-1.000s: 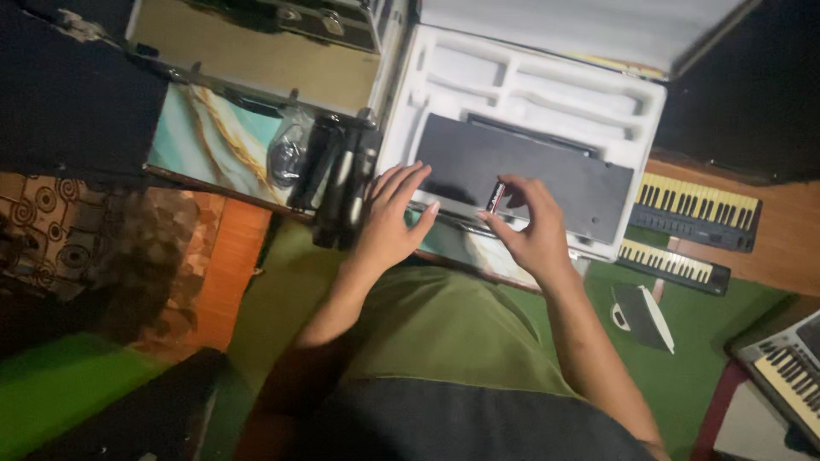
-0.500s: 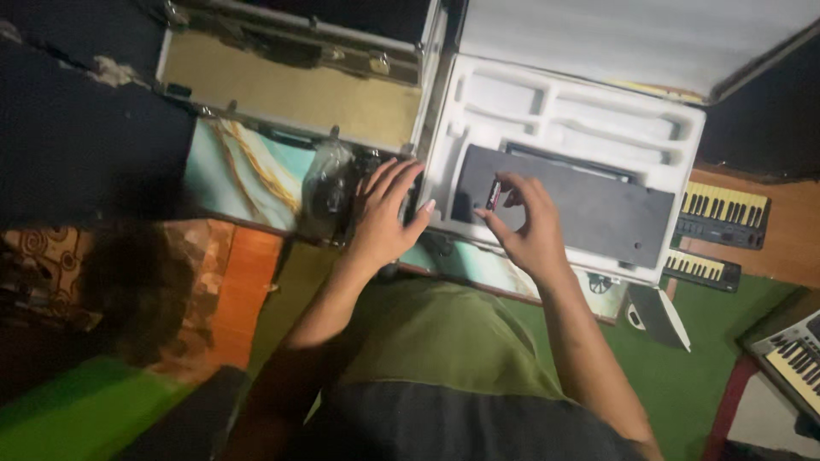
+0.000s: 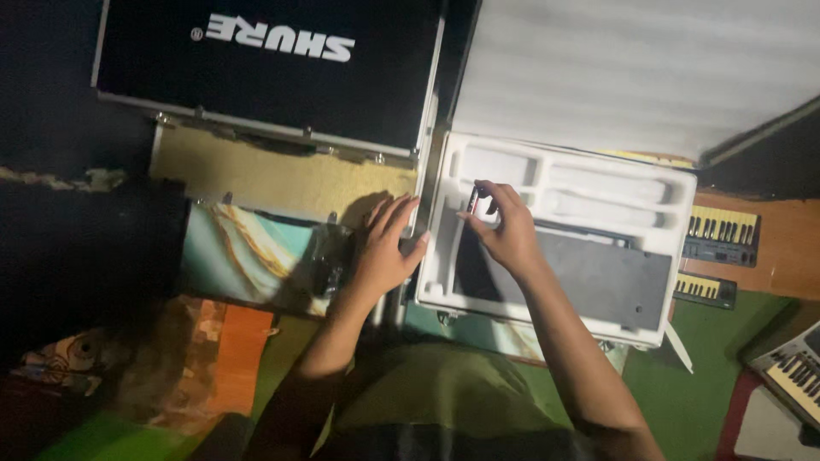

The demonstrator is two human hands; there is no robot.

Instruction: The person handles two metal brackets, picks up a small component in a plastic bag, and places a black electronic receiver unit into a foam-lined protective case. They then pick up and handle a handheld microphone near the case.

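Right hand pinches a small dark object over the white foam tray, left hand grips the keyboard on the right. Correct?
Not quite. In the head view the left hand rests at the white foam tray's left edge, far from the keyboard. The right hand does pinch the small dark object.

The right hand pinched a small dark cylinder between its fingers above the white foam insert of an open case. At 5 o'clock from it lay a flat grey device. The left hand rested spread on the case's left edge, at 9 o'clock. 2 small keyboards sat at 3 o'clock.
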